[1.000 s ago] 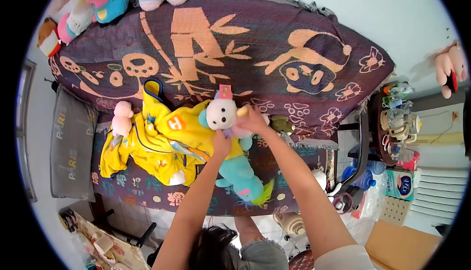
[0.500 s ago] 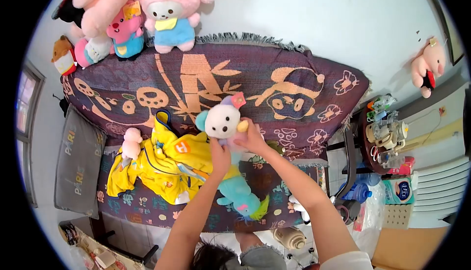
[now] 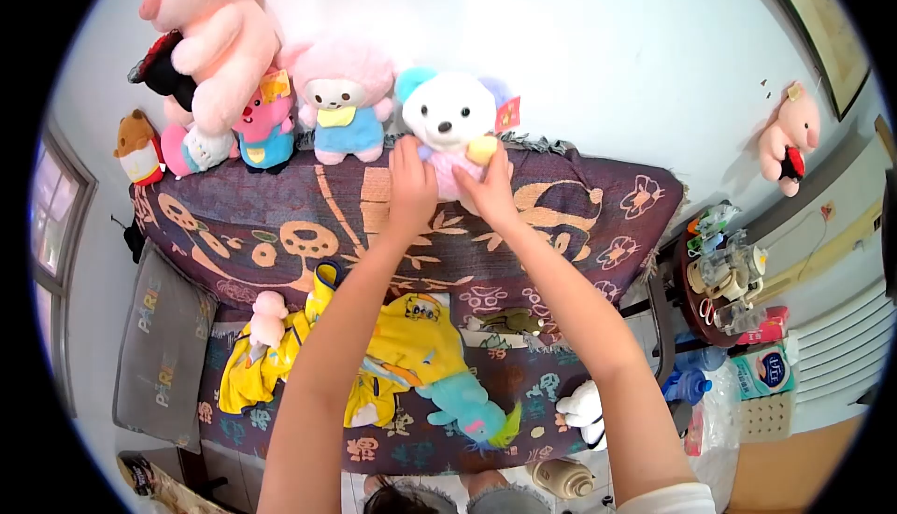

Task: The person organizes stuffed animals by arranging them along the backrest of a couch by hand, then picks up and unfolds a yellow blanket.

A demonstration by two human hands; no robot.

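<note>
A white-headed teddy bear (image 3: pixel 455 114) with one teal ear, one purple ear, a pink body and a red tag is upright at the top edge of the sofa back (image 3: pixel 374 187), against the wall. My left hand (image 3: pixel 411 176) grips one side of its lower body. My right hand (image 3: pixel 491 182) closes on the other side, below its yellow paw. Just left of the bear sits a pink plush toy (image 3: pixel 348 107) in a blue outfit. Whether the bear's base rests on the sofa back is hidden by my hands.
More plush toys line the sofa back, including a large pink one (image 3: pixel 220 42) and a small brown one (image 3: pixel 138 145). On the seat lie yellow clothing (image 3: pixel 420 346), a turquoise plush (image 3: pixel 462 411), a small pink plush (image 3: pixel 268 320) and a white plush (image 3: pixel 584 411). A grey cushion (image 3: pixel 163 346) leans left.
Both hands have raised the teddy bear from in front of the sofa back to its top edge, right of the pink plush. The camera view has tilted upward.
</note>
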